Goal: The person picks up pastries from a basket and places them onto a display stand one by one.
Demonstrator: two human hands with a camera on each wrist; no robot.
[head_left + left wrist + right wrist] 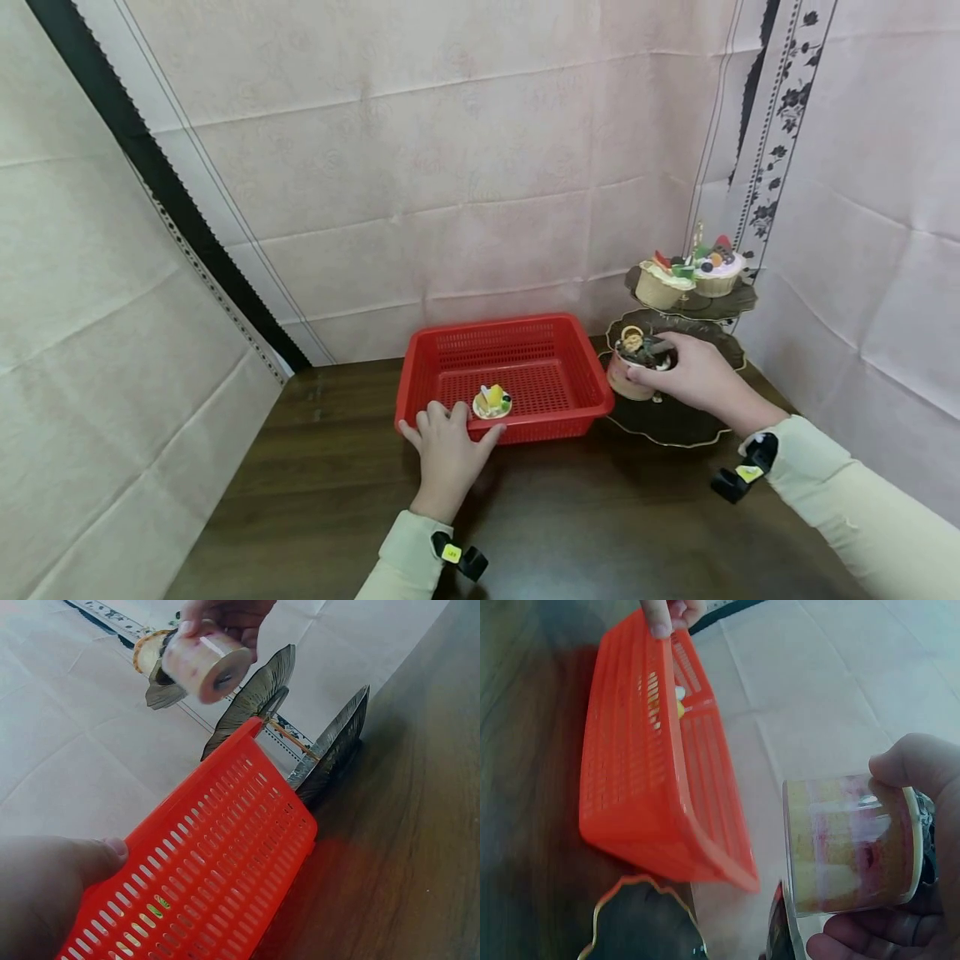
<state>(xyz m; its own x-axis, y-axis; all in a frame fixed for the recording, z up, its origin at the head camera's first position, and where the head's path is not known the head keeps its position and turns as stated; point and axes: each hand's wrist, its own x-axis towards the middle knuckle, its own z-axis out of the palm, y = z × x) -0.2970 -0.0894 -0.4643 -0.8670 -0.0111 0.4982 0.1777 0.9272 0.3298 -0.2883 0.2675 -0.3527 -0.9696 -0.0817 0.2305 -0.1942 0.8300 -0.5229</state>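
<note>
My right hand grips a clear cup of layered cake, which has a dark topping and an orange slice. In the right wrist view the cake cup shows yellow and pink layers, with thumb and fingers around its sides. It is beside the basket's right end, overlapping the middle tier of a dark tiered stand in the head view. My left hand holds the near rim of a red plastic basket, thumb outside and fingers over the edge. Inside the basket sits a small cupcake topped with yellow fruit.
Two fruit-topped cupcakes, one cream and one lilac-topped, stand on the top tier. The stand's scalloped plates jut out close to the basket's right end. Pale cloth walls enclose the brown wooden table behind and at both sides.
</note>
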